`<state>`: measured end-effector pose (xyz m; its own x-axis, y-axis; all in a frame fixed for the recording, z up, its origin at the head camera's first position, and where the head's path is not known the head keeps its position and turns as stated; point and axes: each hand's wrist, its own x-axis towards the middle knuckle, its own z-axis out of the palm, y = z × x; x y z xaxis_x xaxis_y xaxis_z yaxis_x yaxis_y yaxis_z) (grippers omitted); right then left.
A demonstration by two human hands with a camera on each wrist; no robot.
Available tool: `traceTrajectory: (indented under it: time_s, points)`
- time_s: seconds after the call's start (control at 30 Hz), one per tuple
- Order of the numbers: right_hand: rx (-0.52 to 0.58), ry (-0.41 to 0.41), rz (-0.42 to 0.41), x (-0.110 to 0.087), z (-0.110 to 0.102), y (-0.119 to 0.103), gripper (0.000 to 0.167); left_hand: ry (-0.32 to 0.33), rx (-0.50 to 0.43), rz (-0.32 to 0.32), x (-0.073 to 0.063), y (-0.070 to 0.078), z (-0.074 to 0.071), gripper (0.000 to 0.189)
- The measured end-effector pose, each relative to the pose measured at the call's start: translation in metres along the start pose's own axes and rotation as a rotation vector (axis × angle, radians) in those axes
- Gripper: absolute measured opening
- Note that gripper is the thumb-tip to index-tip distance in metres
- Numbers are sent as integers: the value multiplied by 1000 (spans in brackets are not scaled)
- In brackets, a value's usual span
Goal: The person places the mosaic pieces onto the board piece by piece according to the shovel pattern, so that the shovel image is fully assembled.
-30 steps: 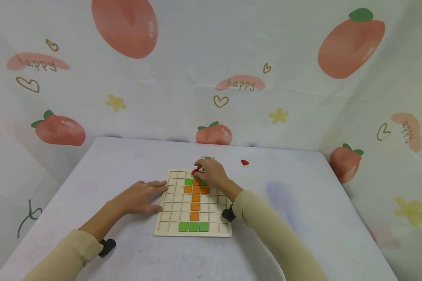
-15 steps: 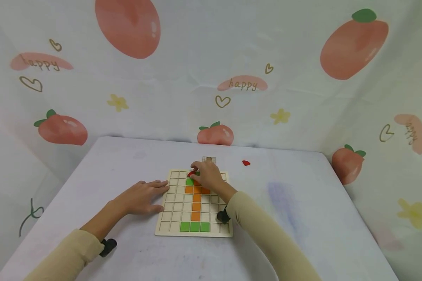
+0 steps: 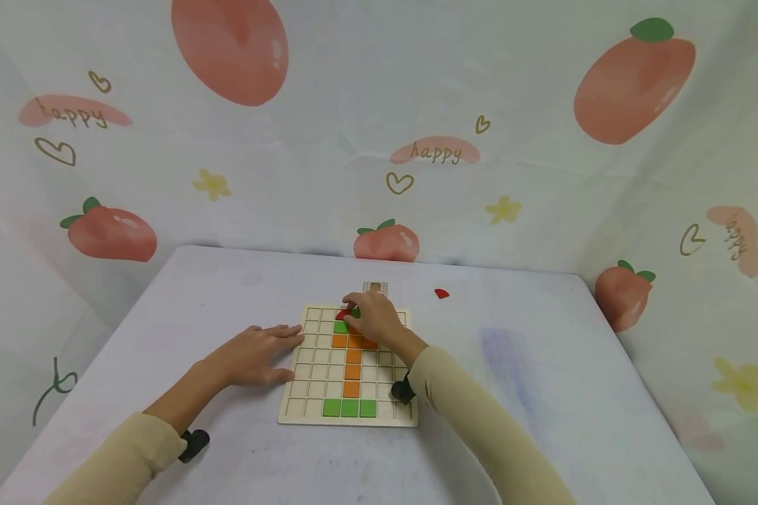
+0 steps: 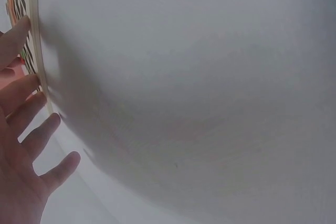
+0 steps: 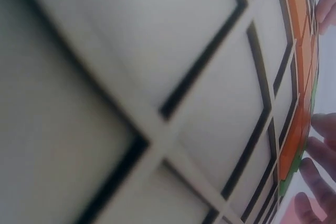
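Note:
A pale wooden grid board (image 3: 312, 382) lies on the table. My left hand (image 3: 253, 356) rests at its left edge with fingers spread; the left wrist view shows those fingertips (image 4: 32, 81) right at the rim. Over the far rows, my right hand (image 3: 377, 315) pinches a red quarter-round piece (image 3: 342, 315) between thumb and fingers, at a top-row cell. Orange square tiles (image 3: 352, 372) form a column and a crossing row. Green tiles (image 3: 350, 407) line the nearest row, and another green tile (image 3: 340, 327) lies below the red piece. The right hand hides part of the upper tiles.
A second red quarter-round piece (image 3: 441, 293) lies on the white table (image 3: 227, 287), right of the board's far end. Behind the board is a small card (image 3: 375, 287) with a printed grid, partly covered by the right hand. A printed cloth (image 3: 290, 203) hangs behind the table.
My right hand has shifted slightly left and toward me, bringing the red piece down to the top row. The left hand holds its place at the board's edge.

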<state>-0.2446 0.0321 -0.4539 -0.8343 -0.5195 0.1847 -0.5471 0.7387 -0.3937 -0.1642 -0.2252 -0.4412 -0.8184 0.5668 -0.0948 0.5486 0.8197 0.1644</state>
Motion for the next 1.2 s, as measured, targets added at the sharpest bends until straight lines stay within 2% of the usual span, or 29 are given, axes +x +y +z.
traceTrajectory:
  time_s: [0.13, 0.3, 0.5, 0.8, 0.93, 1.2]
  points:
    - [0, 9, -15, -1, -1, 0, 28, 2, -3, 4, 0, 0, 0, 66]
    - [20, -16, -20, -3, -5, 2, 31, 5, 6, 7, 1, 2, 0, 67]
    - [30, -20, -16, -7, -15, 16, 32, 7, 20, 14, -1, 4, -4, 65]
    - [14, 35, 131, -20, -34, 59, 34, 12, 47, 21, -3, 5, -6, 65]
    - [9, 51, 144, -33, -46, 83, 35, -8, 46, 10, -2, 5, -4, 67]
    - [-7, 129, 186, -59, -65, 125, 40, -7, 57, 41, -3, 5, -6, 62]
